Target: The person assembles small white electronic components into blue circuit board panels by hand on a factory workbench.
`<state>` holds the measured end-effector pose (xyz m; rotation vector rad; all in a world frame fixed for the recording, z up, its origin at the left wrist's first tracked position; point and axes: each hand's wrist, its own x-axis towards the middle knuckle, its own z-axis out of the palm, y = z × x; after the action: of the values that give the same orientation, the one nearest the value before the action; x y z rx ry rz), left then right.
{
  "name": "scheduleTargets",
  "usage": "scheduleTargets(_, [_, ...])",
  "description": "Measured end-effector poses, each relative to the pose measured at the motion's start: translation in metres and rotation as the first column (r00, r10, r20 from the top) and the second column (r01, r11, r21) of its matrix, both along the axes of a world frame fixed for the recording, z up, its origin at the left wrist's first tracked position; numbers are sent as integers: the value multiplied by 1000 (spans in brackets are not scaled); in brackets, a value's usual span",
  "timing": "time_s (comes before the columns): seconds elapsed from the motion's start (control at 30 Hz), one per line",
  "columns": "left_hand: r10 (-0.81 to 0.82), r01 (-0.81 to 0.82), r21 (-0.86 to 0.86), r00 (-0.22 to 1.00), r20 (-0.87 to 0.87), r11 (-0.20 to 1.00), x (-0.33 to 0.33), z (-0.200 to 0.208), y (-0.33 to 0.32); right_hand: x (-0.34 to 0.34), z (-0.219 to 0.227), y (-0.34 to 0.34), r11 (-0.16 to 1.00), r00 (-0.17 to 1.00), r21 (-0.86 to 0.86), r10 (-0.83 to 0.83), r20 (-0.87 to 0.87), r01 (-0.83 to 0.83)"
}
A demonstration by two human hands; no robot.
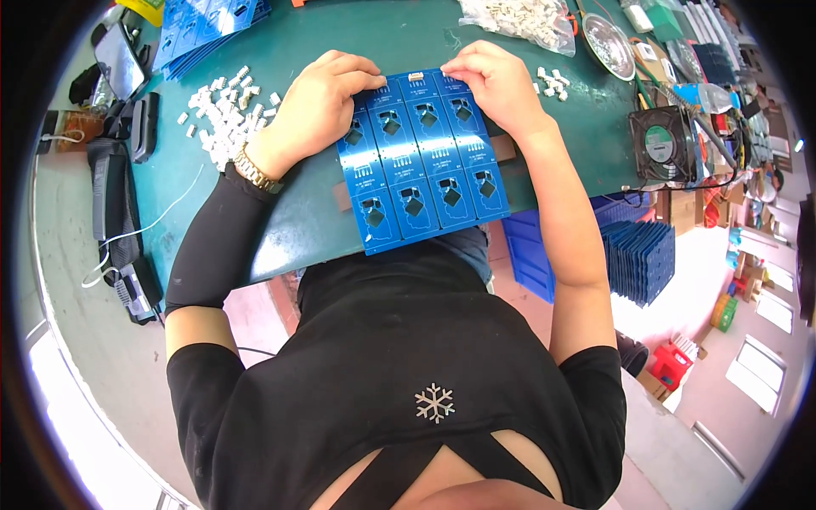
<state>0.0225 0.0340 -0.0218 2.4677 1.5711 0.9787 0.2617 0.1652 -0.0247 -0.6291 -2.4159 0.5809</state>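
Observation:
A blue circuit board panel (436, 172), printed with repeated sections and dark square patches, lies tilted at the table's near edge in front of me. My left hand (327, 100) is closed, its thumb and fingertips at the panel's far left corner. At the far right corner, my right hand (491, 83) pinches with thumb and forefinger at the edge. Whether either fingertip also has a small part in it is too small to tell. Between the hands, one white connector (416, 76) sits at the panel's far edge.
Loose white connectors (225, 110) are heaped left of my left wrist; a smaller group (552, 83) lies beyond my right wrist. Blue panels (204, 32) are stacked far left. A bag of connectors (523, 21), a metal bowl (607, 44) and a black fan (663, 143) stand right.

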Motion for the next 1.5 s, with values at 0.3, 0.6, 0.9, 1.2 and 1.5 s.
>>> scheduleTargets(0.3, [18,-19,9,999,32,1000,-2,3,-2,-31,29,59,827,867,-559,235,439,59])
scheduleTargets(0.6, [45,-48,-20,994,-104,999,0,14,-5,-14,39,42,878,946,-478,158,282,-4])
scheduleTargets(0.9, [271,-302,-198,948,-166,933,-77,26,-50,116,14,62,854,929,-372,-362,78,364])
scheduleTargets(1.2, [358,-377,-83,916,-182,922,-70,26,-55,99,12,63,937,930,-147,-276,243,316])
scheduleTargets(1.5, [346,-143,-481,865,365,865,17,31,-89,105,-2,85,871,943,-375,-253,214,319])
